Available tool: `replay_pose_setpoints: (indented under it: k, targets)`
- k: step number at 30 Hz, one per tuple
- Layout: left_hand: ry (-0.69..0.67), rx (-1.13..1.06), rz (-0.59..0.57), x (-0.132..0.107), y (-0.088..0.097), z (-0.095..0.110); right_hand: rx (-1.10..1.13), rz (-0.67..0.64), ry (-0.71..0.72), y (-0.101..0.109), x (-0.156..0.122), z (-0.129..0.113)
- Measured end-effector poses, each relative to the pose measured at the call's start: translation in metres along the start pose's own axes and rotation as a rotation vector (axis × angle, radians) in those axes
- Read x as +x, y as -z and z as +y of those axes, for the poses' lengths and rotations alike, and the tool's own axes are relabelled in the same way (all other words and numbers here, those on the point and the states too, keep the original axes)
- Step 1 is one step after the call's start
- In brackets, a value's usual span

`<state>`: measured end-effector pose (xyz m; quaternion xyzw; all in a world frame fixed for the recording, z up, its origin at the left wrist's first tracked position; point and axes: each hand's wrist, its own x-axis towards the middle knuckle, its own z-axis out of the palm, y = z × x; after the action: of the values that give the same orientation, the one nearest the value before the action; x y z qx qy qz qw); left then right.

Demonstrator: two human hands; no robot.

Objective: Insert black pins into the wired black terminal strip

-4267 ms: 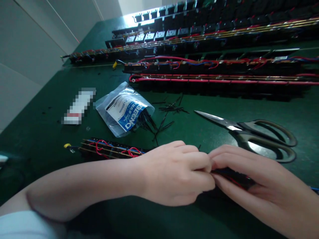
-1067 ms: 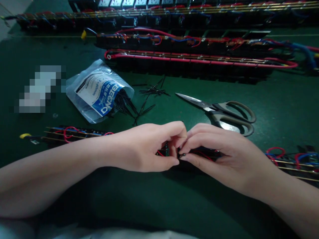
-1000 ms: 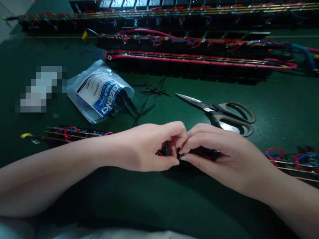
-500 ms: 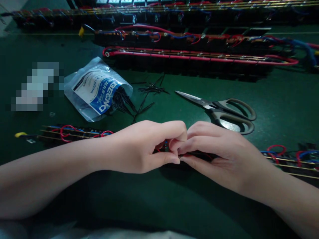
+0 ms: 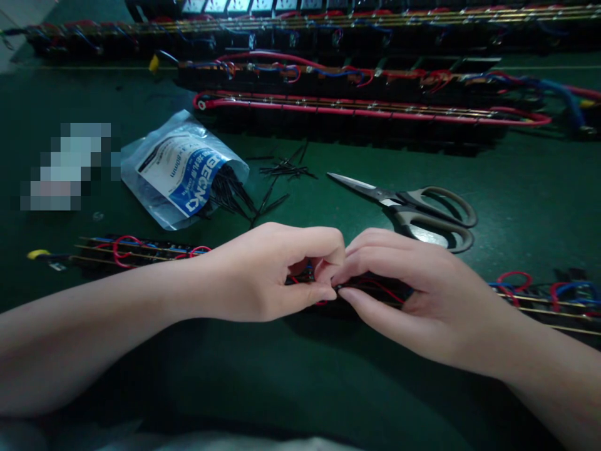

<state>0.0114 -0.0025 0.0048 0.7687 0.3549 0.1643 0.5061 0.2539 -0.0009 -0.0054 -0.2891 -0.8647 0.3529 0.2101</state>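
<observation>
My left hand (image 5: 300, 269) is closed in a pinch, thumb against curled index finger, above a long black strip assembly (image 5: 141, 249) with brass rods and red and blue wires. My right hand (image 5: 408, 282) meets it fingertip to fingertip, its thumb and fingers pinched together. Between the fingertips shows a small dark bit, apparently a black cable tie (image 5: 337, 287), mostly hidden by the fingers. The middle of the wired strip lies under both hands. Scissors (image 5: 399, 203) rest just beyond my right hand.
A clear bag (image 5: 164, 169) with a blue-and-white label spills black cable ties (image 5: 230, 191); more loose ties (image 5: 288, 166) lie beside it. Further wired strips (image 5: 357, 109) stretch across the back of the green table (image 5: 282, 382). A blurred pale patch (image 5: 70, 166) lies left.
Both hands have shifted slightly left and up, still together. The right thumb and fingers are a little further apart, showing more red wire beneath. The view has shifted slightly.
</observation>
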Motion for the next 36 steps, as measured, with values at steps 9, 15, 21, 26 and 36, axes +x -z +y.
replay_pose_setpoints:
  k: [9,15,21,26,36]
  targets:
    - [0.083,-0.029,-0.045,-0.001,0.003,0.005,0.054,0.065,0.049,-0.006,-0.003,0.006]
    - [0.052,0.000,-0.071,0.001,0.003,0.003,0.047,-0.021,0.074,-0.002,-0.001,0.004]
    - [0.046,-0.006,-0.079,0.002,0.002,0.000,0.067,-0.016,0.044,0.001,0.001,0.002]
    - [0.084,-0.047,-0.078,0.002,0.002,0.000,0.157,0.006,-0.010,0.004,0.001,0.001]
    - [-0.007,0.065,-0.064,0.004,0.001,-0.002,0.204,0.057,-0.061,0.007,0.003,-0.002]
